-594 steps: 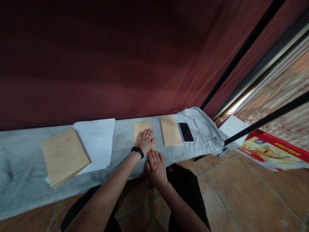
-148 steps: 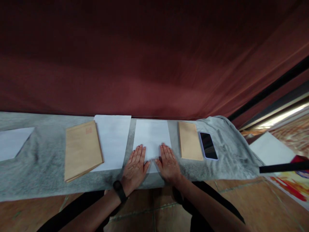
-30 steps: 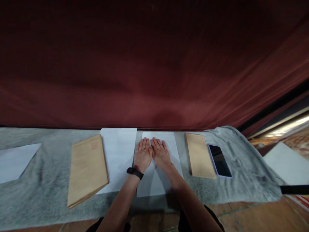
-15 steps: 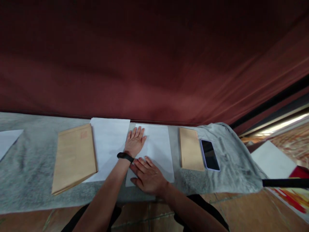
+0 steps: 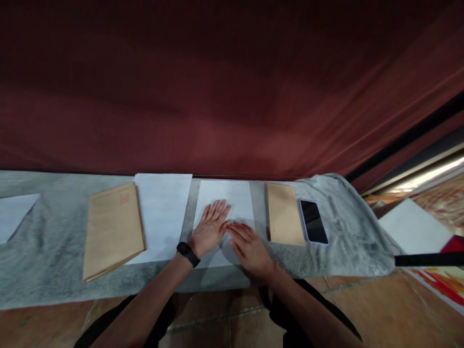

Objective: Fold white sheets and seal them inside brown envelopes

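A white sheet of paper (image 5: 224, 191) lies on a grey cloth in front of me. My left hand (image 5: 210, 226), with a black band on its wrist, rests palm down on the sheet with fingers spread. My right hand (image 5: 250, 249) is over the sheet's right part, fingers stretched toward the left hand and meeting it near the fingertips. Neither hand grasps anything. Left of the sheet is a stack of white paper (image 5: 165, 212), its left edge partly under a large brown envelope (image 5: 114, 229). Smaller brown envelopes (image 5: 285, 212) lie to the right.
Beyond the small envelopes lies a phone (image 5: 313, 221) in a pale purple case. The grey cloth (image 5: 344, 237) covers the long surface. Another white paper (image 5: 16, 212) is at the far left. A dark red curtain (image 5: 217, 96) hangs along the back edge. Tiled floor shows in front.
My left hand has moved right and nearer to me across the sheet. My right hand has shifted right and away from me. The view has tilted slightly.
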Motion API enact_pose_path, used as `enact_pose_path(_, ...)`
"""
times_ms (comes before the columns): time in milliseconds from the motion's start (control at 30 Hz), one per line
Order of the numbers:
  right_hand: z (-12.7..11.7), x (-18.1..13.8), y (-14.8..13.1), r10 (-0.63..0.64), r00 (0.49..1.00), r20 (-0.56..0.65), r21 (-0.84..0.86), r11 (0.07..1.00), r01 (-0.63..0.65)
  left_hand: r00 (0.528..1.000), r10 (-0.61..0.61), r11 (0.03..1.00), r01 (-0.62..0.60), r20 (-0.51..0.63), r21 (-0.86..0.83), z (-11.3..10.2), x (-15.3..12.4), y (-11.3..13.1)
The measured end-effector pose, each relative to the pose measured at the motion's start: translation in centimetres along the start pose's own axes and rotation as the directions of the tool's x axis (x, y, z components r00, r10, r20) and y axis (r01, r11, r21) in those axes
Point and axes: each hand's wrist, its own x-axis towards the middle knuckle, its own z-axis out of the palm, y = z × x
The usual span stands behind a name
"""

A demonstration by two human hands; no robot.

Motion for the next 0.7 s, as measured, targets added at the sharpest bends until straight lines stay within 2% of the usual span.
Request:
enact_pose_path(133,-0.7,-0.9,2.7,0.153,0.988,-0.001,-0.222,0.964,-0.149,0.993,0.015,1.000,-0.015,0.115,-0.003,-0.7,-2.3,0.2)
enact_pose_path(267,-0.6,-1.7,3.1,0.174,0.984,0.040,-0.347,0.926,-0.149,0.976,0.038,0.999,-0.031,0.213,-0.038,-2.0,-4.5,-0.1)
enact_pose_path(400,-0.8,-1.9,2.7,0.177,0.982,0.068,-0.337,0.930,-0.145,0.953,0.112,0.993,-0.095,0.282,-0.074,-3.3,-6.7,0.9)
enact_pose_path(533,-1.6,-1.6,2.7,0.178,0.978,0.111,-0.295,0.945,-0.139,0.929,0.118,0.992,-0.094,0.352,-0.085,-4.6,-8.1,2.0)
enact_pose_path(700,-2.5,-1.2,3.0,0.181,0.972,0.148,-0.257,0.956,-0.139,0.930,0.119,0.993,-0.107,0.347,-0.052,-5.1,-8.9,2.2)
